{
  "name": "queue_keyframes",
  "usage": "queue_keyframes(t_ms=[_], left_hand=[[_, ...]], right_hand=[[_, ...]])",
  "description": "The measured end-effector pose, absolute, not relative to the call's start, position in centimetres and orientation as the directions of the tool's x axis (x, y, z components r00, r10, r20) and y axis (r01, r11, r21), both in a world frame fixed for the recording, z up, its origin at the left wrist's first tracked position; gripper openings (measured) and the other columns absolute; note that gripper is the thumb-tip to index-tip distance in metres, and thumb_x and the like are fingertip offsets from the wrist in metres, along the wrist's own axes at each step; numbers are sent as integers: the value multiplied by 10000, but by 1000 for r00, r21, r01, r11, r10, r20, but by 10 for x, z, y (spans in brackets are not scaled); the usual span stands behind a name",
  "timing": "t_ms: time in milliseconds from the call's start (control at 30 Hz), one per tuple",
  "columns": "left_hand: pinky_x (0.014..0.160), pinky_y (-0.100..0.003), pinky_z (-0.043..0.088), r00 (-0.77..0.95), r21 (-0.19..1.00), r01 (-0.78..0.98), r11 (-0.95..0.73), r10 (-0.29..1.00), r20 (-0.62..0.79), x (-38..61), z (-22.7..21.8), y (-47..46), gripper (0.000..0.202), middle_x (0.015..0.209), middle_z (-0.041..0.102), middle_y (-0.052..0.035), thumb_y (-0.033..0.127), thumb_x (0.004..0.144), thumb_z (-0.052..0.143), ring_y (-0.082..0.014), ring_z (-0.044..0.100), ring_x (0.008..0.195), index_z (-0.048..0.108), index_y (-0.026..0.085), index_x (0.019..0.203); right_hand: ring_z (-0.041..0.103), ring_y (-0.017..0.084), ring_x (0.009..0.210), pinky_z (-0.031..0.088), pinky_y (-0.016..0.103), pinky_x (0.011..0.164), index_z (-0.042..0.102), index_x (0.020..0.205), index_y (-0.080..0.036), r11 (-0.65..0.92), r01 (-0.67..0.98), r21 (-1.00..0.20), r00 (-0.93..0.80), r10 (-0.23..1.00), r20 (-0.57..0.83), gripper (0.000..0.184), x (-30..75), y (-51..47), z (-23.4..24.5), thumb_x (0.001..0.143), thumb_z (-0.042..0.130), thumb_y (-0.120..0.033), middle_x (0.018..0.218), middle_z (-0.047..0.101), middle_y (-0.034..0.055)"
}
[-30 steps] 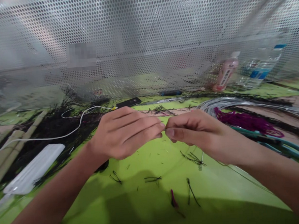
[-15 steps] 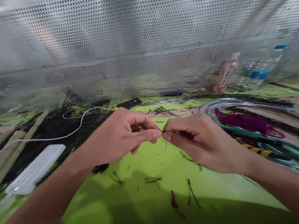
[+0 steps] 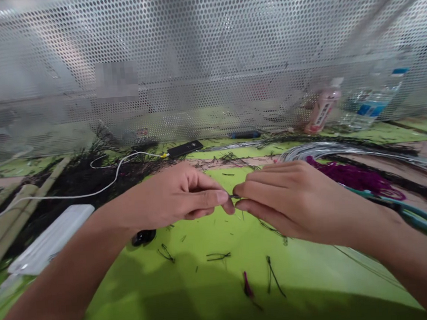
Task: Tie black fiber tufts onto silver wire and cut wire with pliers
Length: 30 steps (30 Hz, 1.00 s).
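Short thin dark strand point(image 3: 235, 197), long axis left to right, just above the green counter point(image 3: 208, 287). Pinched at either end by left hand point(image 3: 176, 199) and right hand point(image 3: 293, 200), each grip narrow, thumb against forefinger, fingertips nearly meeting, both equally near. Dark clippings point(image 3: 216, 256) below; perforated metal screen point(image 3: 206, 58) behind.

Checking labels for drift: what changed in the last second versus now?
The left hand and right hand sank slightly toward the green mat. The left hand's fingers went from laid flat together to a thumb-and-forefinger pinch. Both keep their grip on the thin dark strand, and nothing was let go. The white cable, purple bundle and teal scissors are unchanged.
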<state>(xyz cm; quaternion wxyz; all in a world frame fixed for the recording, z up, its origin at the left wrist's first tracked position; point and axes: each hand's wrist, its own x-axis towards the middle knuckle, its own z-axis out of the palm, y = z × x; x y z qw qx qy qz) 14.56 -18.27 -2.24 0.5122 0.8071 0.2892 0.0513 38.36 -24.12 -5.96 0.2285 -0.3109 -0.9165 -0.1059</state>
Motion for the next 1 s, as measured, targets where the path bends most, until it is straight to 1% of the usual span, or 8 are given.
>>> queue_keyframes(t_ms=[167,300,467,600,700,767,900,1000], left_hand=[[434,-216,243,807,761,462,-456,571,-148,148,-20,-189,292,571,443,55,415,989,575,-76,326,466,743,193,902],[417,-227,227,805,664,478,-575,589,-69,152,-19,-197,352,549,427,57,419,1001,530,-75,317,450,704,187,801],[450,-197,346,787,661,498,-561,612,-73,156,-16,-206,334,547,555,44,383,996,546,-74,486,470,710,173,795],[453,-176,394,777,763,480,-432,614,-140,155,-17,-209,315,575,591,40,379,980,582,-69,535,469,711,162,791],[445,-152,403,768,864,443,-237,598,-229,154,-20,-208,276,555,567,49,374,953,634,-53,509,444,731,157,812],[433,-140,389,769,909,405,-103,577,-277,154,-23,-205,254,530,547,53,364,926,674,-42,475,426,744,153,803],[420,-139,382,801,931,358,63,492,-341,155,-26,-195,240,497,526,49,343,893,709,-41,438,413,744,147,759],[418,-158,379,825,927,372,41,443,-351,154,-27,-189,210,545,569,32,332,900,691,-59,475,433,739,151,804]], right_hand=[[448,140,631,270,330,624,649,899,-164,773,630,-70,-687,597,414,277,385,-247,-54,1047,433,-254,731,602,14],[473,139,637,268,322,622,657,925,-176,762,636,-126,-683,631,368,247,387,-250,-51,1037,450,-251,721,594,5],[493,130,617,292,315,605,676,958,-200,773,614,-160,-677,620,396,234,390,-250,-49,1044,468,-261,724,610,-16],[470,153,581,304,337,577,705,916,-181,816,577,8,-718,503,481,267,388,-252,-49,1036,468,-209,657,581,-5],[411,167,535,297,360,528,716,829,-197,794,589,150,-720,432,543,309,385,-256,-49,979,465,-97,597,538,-2],[392,171,516,297,373,499,706,763,-207,777,590,221,-724,387,571,324,383,-258,-48,961,479,-89,569,515,2],[475,163,486,366,377,489,706,697,-215,745,530,404,-776,235,586,389,381,-259,-49,978,465,-95,633,642,23],[487,152,479,373,365,484,704,676,-211,701,531,475,-780,185,598,374,380,-254,-53,971,501,-100,656,687,29]])
